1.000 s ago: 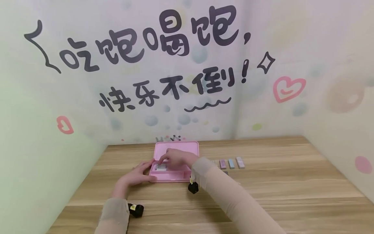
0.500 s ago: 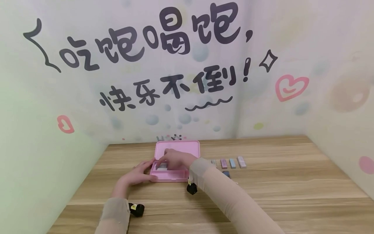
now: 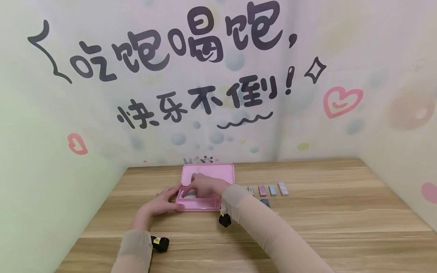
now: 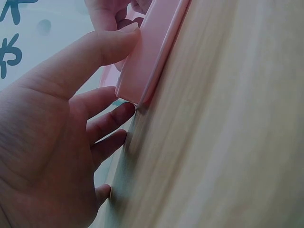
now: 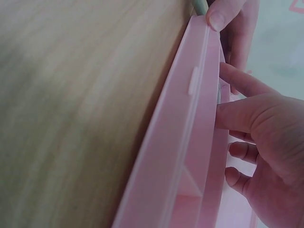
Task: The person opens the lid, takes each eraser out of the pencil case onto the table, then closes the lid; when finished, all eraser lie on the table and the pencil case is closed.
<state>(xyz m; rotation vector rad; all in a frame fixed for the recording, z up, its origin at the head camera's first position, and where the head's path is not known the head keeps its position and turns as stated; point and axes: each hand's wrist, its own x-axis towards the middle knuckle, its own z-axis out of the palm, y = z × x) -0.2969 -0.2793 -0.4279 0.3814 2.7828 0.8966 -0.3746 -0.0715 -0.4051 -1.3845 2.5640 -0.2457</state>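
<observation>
A pink pencil case lies with its lid raised at the back. My left hand holds its left end, thumb on the front corner and fingers at the side. My right hand reaches into the rear compartment. Its index finger and thumb stand at either end of a small grey-white block, which they seem to pinch. In the right wrist view only a thin strip of that block shows, behind the compartment wall. The other right fingers are loosely bent.
Right of the case, several small blocks stand in a row: greyish, purple, light blue and pale lilac. A dark blue piece lies in front of them, partly behind the right sleeve. A printed curtain hangs behind the wooden table.
The right index finger has shifted slightly over the grey-white block, which now shows less. My left hand keeps its place on the case. The head view has tilted slightly.
</observation>
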